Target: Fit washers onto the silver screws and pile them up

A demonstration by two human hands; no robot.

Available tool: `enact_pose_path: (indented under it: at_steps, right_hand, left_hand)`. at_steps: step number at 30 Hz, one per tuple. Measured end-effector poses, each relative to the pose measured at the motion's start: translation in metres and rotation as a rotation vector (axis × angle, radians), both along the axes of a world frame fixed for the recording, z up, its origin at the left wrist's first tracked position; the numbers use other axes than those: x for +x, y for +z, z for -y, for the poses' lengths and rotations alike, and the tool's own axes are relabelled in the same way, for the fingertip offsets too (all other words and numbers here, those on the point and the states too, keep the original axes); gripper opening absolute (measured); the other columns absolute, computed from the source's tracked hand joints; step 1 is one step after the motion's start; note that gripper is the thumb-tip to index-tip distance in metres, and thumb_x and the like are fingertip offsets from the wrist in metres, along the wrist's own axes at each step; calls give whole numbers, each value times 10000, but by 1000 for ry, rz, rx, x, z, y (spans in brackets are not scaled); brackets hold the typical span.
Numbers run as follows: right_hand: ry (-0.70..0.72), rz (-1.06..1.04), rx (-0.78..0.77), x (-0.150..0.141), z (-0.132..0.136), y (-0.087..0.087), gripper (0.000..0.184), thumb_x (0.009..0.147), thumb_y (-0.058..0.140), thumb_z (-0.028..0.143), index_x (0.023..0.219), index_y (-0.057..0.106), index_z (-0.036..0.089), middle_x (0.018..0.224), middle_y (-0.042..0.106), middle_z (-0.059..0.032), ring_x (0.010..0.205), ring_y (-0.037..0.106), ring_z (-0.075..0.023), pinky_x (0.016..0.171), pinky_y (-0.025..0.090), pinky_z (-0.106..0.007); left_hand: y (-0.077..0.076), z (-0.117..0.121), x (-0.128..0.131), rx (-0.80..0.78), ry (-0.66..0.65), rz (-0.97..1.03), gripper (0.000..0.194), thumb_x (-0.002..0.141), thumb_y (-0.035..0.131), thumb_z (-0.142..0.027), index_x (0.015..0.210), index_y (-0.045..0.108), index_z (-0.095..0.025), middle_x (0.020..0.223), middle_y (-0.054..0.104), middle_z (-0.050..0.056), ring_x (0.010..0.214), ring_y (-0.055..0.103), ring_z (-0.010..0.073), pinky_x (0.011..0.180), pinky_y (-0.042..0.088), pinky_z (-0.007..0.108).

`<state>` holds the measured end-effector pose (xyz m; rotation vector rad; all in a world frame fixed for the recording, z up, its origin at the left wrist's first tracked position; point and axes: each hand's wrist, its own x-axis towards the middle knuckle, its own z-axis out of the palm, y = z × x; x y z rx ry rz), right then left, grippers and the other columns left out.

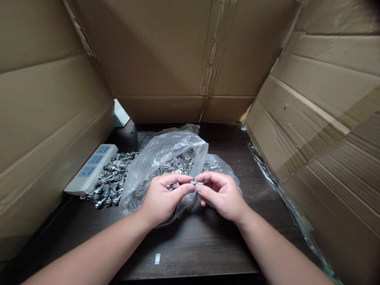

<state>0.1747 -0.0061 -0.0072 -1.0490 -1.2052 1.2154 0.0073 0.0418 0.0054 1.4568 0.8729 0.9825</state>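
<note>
Over the front of an open clear plastic bag (165, 146), both my hands meet at one small silvery bolt (195, 182). My left hand (163, 196) pinches its left end between thumb and forefinger. From the other side, my right hand (223, 193) closes thumb and fingers on it too. Rings seem to sit on the bolt, but it is too small to be sure. Loose washers (187, 157) and other small metal parts fill the bag. A round silvery piece (175, 185) shows behind my left thumb; whether that hand holds it, I cannot tell.
A pile of bolts (110, 183) lies left of the bag, beside a white power strip (91, 169). More metal parts show in another plastic bag (220, 162) behind my right hand. Cardboard walls (162, 54) surround the dark table (205, 251). A small paper scrap (157, 258) lies near the front edge.
</note>
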Motion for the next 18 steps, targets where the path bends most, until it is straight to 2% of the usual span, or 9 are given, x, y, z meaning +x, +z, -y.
enact_pose_path:
  at_steps: [6,10,14,18]
  right_hand:
    - [70,15,-6,0,1,2,223,858,644,356,825,617,138,614,570,20,469,531,-78,477,423,-208]
    - [144,-11,-105,1,-1,-1,358,917,542,440,711,545,147,605,548,21,452,520,-71,457,396,-201]
    - [122,-32,-131,2,-5,-4,379,926,507,489,779,569,145,642,566,14,441,522,-71,445,403,-205]
    - [60,-51,-91,2,-3,-4,307,917,538,454,885,603,155,696,576,11,448,531,-68,444,417,-207]
  left_hand:
    - [-1,0,-2,87,-35,-71,97,703,762,-222,792,769,-183,771,746,38,735,677,168,673,526,246]
    - [-1,0,-3,137,-61,-112,89,704,755,-213,786,775,-187,719,732,29,661,650,142,640,509,231]
    - [-3,-1,-1,29,-22,-51,116,686,763,-233,782,761,-169,675,701,31,564,587,117,489,437,202]
    - [-3,-2,0,-115,-22,12,181,670,782,-267,801,744,-147,530,606,-1,410,435,62,385,325,179]
